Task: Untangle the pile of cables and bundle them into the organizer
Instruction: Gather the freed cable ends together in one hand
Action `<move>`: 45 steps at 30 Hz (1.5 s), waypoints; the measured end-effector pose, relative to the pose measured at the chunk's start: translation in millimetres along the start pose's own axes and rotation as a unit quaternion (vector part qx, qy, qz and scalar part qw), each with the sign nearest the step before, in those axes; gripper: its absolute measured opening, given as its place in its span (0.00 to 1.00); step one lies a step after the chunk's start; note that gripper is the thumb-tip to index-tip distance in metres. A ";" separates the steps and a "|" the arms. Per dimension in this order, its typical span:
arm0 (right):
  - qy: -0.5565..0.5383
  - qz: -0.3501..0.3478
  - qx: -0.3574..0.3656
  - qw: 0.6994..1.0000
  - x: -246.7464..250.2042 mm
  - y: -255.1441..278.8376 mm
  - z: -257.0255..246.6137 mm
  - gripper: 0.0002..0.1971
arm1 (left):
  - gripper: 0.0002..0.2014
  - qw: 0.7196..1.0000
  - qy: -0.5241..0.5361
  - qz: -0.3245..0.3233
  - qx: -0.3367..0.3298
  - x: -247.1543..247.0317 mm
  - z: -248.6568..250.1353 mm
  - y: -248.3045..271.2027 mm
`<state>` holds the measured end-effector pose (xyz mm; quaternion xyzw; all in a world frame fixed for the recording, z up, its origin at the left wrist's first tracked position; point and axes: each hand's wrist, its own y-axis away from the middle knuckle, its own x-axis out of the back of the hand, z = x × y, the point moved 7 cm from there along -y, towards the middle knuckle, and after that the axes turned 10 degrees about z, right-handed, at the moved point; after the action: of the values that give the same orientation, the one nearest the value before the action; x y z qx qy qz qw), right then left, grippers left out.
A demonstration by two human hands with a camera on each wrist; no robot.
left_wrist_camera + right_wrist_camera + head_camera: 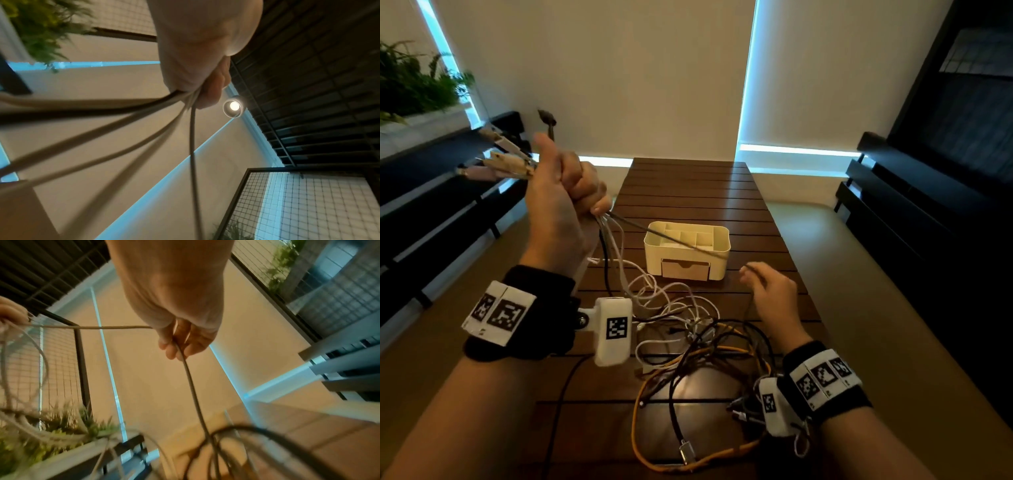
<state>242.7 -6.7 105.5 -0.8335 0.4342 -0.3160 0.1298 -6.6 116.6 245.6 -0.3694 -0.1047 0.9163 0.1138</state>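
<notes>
- Currently, step in hand: we judge it the untangling; nothing lies in the organizer (720, 240) yet.
- Left hand (561, 198): raised, clenched round a bunch of cable ends, their plugs (496, 157) fanning out to its far left.
- Right hand (774, 294): lower, fingers (174, 352) pinching one thin grey cable (671, 238), stretched taut from the left fist across the organizer's top.
- Cable pile (698, 346): on the table (688, 192), below and between both hands, still knotted.
- Organizer: just beyond the right hand, apart from it.
- Next move, in our judgement: draw that strand free of the pile, gently, lest loops snag.
</notes>
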 end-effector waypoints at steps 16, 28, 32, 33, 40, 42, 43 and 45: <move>-0.078 -0.091 0.123 0.985 2.7 -4.3 -95.8 0.07 | 0.08 0.887 -0.399 -0.230 0.015 -41.3 -85.7 58.2; -0.013 -0.292 0.041 0.955 -17.6 32.2 -25.7 0.08 | 0.09 0.945 -0.323 -0.005 -0.049 -7.3 -32.9 5.2; 0.083 -0.376 -0.032 0.922 -23.9 63.3 49.0 0.10 | 0.13 0.971 -0.123 0.189 -0.074 39.1 24.5 -43.3; 0.097 -0.378 -0.043 0.920 -22.9 68.1 65.5 0.12 | 0.13 0.967 -0.132 0.198 -0.093 44.6 33.2 -48.4; 0.097 -0.285 -0.073 0.951 -16.0 62.1 75.2 0.08 | 0.12 0.948 -0.247 0.178 -0.091 49.0 2.7 -30.5; 0.079 -0.219 -0.027 0.972 -12.5 48.0 55.1 0.07 | 0.09 0.928 -0.338 0.146 -0.060 49.0 -16.9 -22.2; 0.097 -0.195 0.004 0.976 -10.5 41.1 44.3 0.08 | 0.06 0.907 -0.403 0.120 -0.042 46.8 -28.1 -15.9; 0.124 -0.152 0.044 0.980 -5.2 29.5 22.4 0.08 | 0.10 0.846 -0.530 0.058 -0.024 39.8 -50.3 1.4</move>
<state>235.9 -21.2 71.7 -0.8373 0.3011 -0.4521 0.0620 0.6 132.0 183.7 0.1648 -0.1499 0.9746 -0.0211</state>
